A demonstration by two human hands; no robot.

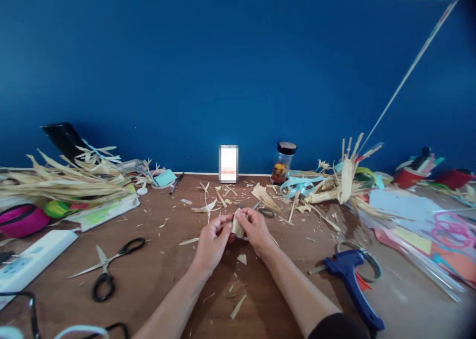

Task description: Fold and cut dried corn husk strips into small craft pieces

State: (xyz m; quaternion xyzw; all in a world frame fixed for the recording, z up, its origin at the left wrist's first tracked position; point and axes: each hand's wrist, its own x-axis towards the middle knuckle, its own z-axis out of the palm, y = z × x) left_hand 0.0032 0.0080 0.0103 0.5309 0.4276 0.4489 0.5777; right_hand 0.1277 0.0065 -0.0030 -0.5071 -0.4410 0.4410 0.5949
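Between my two hands, over the middle of the brown table [174, 279], is a small piece of dried corn husk [238, 227]. My left hand [214, 237] pinches it from the left with thumb and fingers. From the other side my right hand [256, 228] grips its upper part, fingertips pressed on it. A second pair of scissors [266, 212] lies partly hidden just behind my right hand. Husk scraps, such as a pale piece [242, 259], are scattered around both hands.
Open black-handled scissors [105, 264] and a white power strip [37, 254] lie left. At right are a blue glue gun [351, 274], a tape roll [373, 269] and plastic sheets. Behind stand a black-lidded jar [284, 163], husk piles [67, 180] and a blue wall [230, 71].
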